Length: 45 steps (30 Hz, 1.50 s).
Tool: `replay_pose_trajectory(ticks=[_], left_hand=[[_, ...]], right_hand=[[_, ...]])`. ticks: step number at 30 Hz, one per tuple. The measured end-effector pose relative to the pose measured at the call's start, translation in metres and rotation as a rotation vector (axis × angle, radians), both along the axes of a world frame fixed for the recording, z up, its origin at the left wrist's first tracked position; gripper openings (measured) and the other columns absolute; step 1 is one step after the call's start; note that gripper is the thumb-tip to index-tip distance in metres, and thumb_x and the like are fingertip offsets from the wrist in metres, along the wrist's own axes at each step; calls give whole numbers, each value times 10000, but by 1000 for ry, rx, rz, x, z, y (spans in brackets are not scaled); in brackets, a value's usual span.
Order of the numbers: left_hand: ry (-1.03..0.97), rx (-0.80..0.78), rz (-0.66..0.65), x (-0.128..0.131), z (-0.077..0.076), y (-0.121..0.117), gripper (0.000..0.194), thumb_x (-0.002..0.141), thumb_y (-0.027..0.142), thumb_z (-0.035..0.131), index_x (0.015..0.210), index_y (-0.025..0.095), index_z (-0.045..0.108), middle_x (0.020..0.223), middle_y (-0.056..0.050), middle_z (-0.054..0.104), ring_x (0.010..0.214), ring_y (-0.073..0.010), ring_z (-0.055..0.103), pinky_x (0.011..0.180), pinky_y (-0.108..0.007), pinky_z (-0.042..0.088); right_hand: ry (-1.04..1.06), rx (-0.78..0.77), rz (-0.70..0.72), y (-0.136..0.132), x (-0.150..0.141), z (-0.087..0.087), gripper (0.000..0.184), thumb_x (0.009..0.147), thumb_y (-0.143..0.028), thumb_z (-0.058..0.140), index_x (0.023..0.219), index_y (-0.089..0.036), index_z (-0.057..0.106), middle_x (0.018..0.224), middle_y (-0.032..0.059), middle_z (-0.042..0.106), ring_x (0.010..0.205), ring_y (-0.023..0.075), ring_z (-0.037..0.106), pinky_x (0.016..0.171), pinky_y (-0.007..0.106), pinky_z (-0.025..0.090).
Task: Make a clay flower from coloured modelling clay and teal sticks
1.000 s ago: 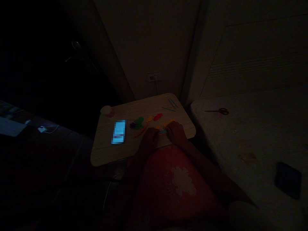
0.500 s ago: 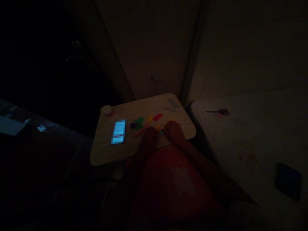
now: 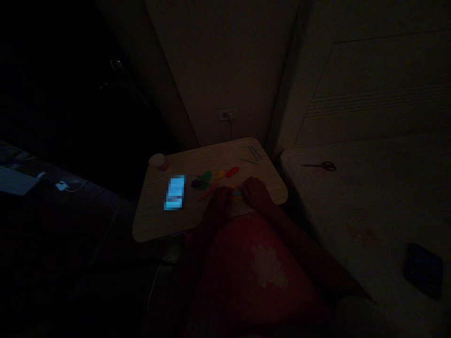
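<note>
In dim light, my left hand (image 3: 220, 202) and my right hand (image 3: 257, 192) rest close together at the near edge of a small wooden table, fingers curled. A short light-blue stick (image 3: 237, 193) spans the gap between them, its ends covered by my fingers. Bits of yellow-orange clay lie partly hidden around my fingertips. Beyond my hands are a red clay lump (image 3: 232, 172) and a yellow clay lump (image 3: 220, 174). Left of them lie green clay (image 3: 205, 177), a dark purple clay lump (image 3: 196, 183) and a long orange-red piece (image 3: 207, 191).
A lit phone (image 3: 175, 192) lies on the left of the table (image 3: 151, 225). A tub (image 3: 159, 162) stands at the back left; several thin sticks (image 3: 249, 161) lie at the back right. Scissors (image 3: 319, 165) and a dark object (image 3: 423, 270) rest on the pale surface at right.
My hands shift only slightly around the blue stick, the right one dipping towards the left and easing back. The view moves a little; the other things stay put.
</note>
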<state>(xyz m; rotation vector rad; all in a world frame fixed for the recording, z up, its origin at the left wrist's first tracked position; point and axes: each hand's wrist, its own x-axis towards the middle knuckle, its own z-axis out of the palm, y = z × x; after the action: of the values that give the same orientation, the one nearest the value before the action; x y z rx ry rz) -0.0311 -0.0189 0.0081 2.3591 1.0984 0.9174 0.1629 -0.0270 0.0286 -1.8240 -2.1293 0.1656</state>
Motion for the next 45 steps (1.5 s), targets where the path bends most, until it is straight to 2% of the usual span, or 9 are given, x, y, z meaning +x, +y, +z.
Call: replay_pose_trajectory(ticks=[8,14,20,29,36,45], left_hand=[[-17,-23,3,-1,-4,2,376,833,66,538,1183,189,598,1059,-75,648,986,-216,600,925,-370,518],[0,-32,5,-1,-1,1,370,809,89,543,1160,189,602,1051,-79,640,983,-225,592,927,-384,507],[23,-13,12,-5,-2,1,429,727,41,507,1125,170,605,1074,-93,648,1025,-248,584,982,-434,483],[-46,-59,6,-3,0,0,330,812,90,541,1127,157,610,1065,-97,664,997,-231,619,929,-390,523],[-54,-110,16,-3,-2,1,361,809,112,607,1164,180,616,1050,-71,671,956,-211,629,900,-367,539],[-95,-214,42,-6,0,4,269,810,132,646,1072,193,657,931,-36,683,872,-192,638,851,-350,544]], right_hand=[[-34,24,-12,-8,-7,-1,301,1009,-358,513,956,-141,716,1039,150,667,999,272,560,829,361,361],[-80,0,-29,-11,-9,3,284,1006,-365,530,1026,-141,704,1096,154,656,1049,289,557,839,373,366],[-90,6,-21,-11,-10,-1,292,1009,-366,527,999,-140,711,1082,152,664,1043,289,562,850,380,370],[8,117,-64,-12,-4,-2,301,1019,-302,468,907,-147,700,977,128,652,959,256,558,820,361,362],[-42,44,-40,-15,-6,-1,260,993,-332,520,971,-149,704,1049,141,645,1020,271,535,836,363,351],[-47,10,-3,-10,-2,-1,260,987,-352,543,980,-157,714,1078,134,653,1056,268,546,851,362,350]])
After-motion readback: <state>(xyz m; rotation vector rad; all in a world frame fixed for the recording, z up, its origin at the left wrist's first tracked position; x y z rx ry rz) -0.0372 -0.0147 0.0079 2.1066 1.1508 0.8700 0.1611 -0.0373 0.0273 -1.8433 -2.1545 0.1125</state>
